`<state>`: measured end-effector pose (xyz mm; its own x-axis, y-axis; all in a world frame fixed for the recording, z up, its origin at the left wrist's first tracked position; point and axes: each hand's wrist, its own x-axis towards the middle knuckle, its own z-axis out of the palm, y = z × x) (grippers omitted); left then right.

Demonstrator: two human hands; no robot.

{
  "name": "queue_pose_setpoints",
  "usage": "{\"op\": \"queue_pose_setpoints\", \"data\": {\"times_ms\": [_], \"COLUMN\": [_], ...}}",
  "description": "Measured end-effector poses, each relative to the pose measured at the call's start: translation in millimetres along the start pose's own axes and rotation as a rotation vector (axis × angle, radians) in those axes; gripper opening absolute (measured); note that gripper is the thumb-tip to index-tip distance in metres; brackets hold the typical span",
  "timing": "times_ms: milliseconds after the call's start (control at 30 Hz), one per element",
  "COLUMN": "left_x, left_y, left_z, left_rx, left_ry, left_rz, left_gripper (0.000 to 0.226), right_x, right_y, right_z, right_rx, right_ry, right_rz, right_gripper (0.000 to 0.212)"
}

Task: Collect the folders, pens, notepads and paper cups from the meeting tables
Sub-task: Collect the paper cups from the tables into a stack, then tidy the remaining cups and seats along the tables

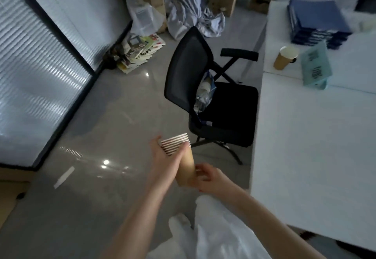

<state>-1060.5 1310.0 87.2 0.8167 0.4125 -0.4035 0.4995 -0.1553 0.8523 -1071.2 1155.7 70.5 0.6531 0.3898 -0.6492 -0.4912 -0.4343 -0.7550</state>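
We are gripping the stack of paper cups (184,158) with both hands' fingers (left hand (164,157), right hand (207,177)), rims pointing toward eleven o'clock, over open floor (114,116) beside the worktop (305,147).

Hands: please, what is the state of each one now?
Left hand: holds the stack of paper cups near its rims.
Right hand: grips the bottom of the stack.

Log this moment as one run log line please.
left hand: holds stack of paper cups | right hand: grips stack base | single paper cup: on white table
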Motion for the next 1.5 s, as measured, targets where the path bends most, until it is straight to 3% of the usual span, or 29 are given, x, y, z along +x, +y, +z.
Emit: {"op": "queue_pose_setpoints", "data": {"times_ms": [100, 167, 267, 567, 733, 933, 1067, 1300, 1500], "left_x": [37.6, 69.0, 110.3, 237.8, 293.3, 351.1, 387.3, 435.5, 438.1], "left_y": [19.6, 32.8, 47.7, 96.9, 96.3, 69.8, 26.1, -45.8, -62.6], "left_z": [26.4, 51.9, 80.7, 163.8, 221.3, 304.3, 350.8, 393.3, 388.6], "left_rx": [0.033, 0.041, 0.034, 0.107, 0.132, 0.205, 0.232, 0.405, 0.627], "left_ry": [-0.117, -0.192, -0.237, -0.425, -0.544, -0.568, -0.536, -0.597, -0.648], "left_rz": [0.033, 0.033, 0.050, -0.175, -0.206, -0.124, -0.178, -0.218, -0.256], "left_gripper": [0.056, 0.047, 0.063, 0.065, 0.066, 0.065, 0.073, 0.081, 0.079], "right_x": [17.1, 36.2, 63.2, 159.7, 211.1, 293.5, 351.2, 428.9, 447.4], "right_y": [-5.5, -9.6, -20.2, -39.9, -28.8, 11.4, 54.9, 125.3, 131.3], "right_z": [-13.6, -33.0, -64.1, -173.8, -218.6, -250.3, -259.1, -252.1, -250.4], "right_rx": [0.096, 0.145, 0.191, 0.210, 0.250, 0.502, 0.655, 0.457, 0.378], "right_ry": [0.161, 0.261, 0.363, 0.411, 0.474, 0.553, 0.622, 0.669, 0.645], "right_rz": [0.001, 0.010, 0.012, 0.070, 0.155, 0.283, 0.335, 0.416, 0.450], "right_gripper": [0.064, 0.058, 0.051, 0.057, 0.059, 0.061, 0.058, 0.058, 0.052]}}
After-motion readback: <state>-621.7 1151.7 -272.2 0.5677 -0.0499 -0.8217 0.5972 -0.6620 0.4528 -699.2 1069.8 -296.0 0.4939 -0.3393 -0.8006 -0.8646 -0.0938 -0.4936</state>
